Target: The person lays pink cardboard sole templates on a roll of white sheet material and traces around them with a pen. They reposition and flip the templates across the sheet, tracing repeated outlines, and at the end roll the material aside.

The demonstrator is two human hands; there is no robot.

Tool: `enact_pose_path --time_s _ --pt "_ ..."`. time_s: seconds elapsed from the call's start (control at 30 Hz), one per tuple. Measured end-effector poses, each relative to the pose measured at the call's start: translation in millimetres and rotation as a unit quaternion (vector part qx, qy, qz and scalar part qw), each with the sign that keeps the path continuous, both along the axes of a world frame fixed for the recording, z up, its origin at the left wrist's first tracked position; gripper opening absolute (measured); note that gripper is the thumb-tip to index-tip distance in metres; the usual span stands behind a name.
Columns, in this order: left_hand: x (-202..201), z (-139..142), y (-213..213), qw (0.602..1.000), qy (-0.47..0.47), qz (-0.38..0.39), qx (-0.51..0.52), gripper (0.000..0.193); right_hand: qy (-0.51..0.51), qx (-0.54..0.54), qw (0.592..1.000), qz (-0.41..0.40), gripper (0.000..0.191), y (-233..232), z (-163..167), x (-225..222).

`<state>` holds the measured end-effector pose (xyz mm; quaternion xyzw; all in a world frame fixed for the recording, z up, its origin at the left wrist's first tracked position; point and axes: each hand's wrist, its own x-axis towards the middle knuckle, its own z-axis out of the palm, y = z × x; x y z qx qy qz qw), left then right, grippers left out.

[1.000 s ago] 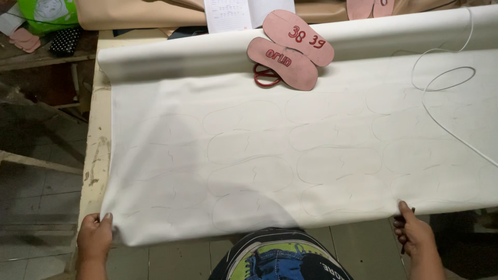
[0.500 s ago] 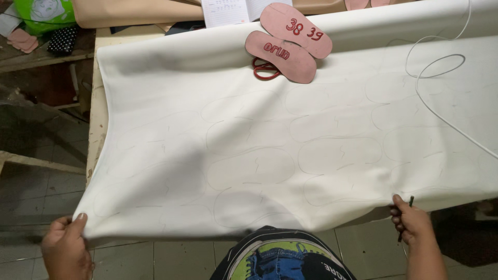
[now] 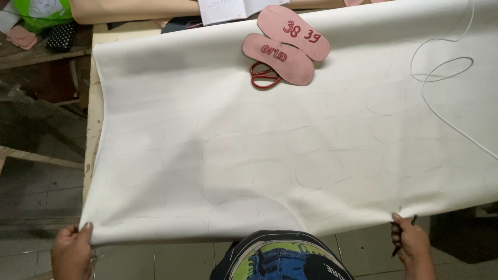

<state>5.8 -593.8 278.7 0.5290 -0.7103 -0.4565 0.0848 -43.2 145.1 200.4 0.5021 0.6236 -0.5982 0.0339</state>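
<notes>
A large white sheet [image 3: 290, 129] with faint traced sole outlines lies spread over the worktable. My left hand [image 3: 72, 251] pinches its near left corner, which hangs past the table edge. My right hand [image 3: 412, 243] grips the sheet's near edge at the right and also holds a dark pen. Two pink sole templates [image 3: 285, 46] rest on the far part of the sheet, overlapping, with red-handled scissors [image 3: 263, 80] partly tucked under them.
A white cord [image 3: 441, 78] loops over the sheet's right side. An open notebook [image 3: 233, 8] and a tan roll [image 3: 129, 10] lie at the table's far edge. The table's worn left edge [image 3: 93, 129] borders tiled floor and wooden framing.
Both hands have drawn the sheet's near edge toward me, so it overhangs the table. My left hand shifted left and then back right a little. The templates stayed on the sheet.
</notes>
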Motion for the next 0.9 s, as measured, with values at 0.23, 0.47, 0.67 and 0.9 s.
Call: enact_pose_path --time_s 0.23,0.47,0.67,0.9 --pt "40 -62 15 0.986 -0.099 -0.059 -0.118 0.037 -0.038 -0.007 0.999 0.0 0.024 7 -20 33" --pt "55 -83 30 0.986 -0.131 0.03 -0.097 0.028 -0.09 -0.005 0.995 0.038 0.026 -4 -35 51" --pt "59 -85 53 0.981 -0.107 0.143 -0.073 0.022 -0.148 -0.028 0.988 0.045 0.025 -11 -50 51" --pt "64 -84 51 0.977 -0.096 0.156 -0.108 0.022 -0.19 -0.021 0.979 0.065 0.02 -29 -54 58"
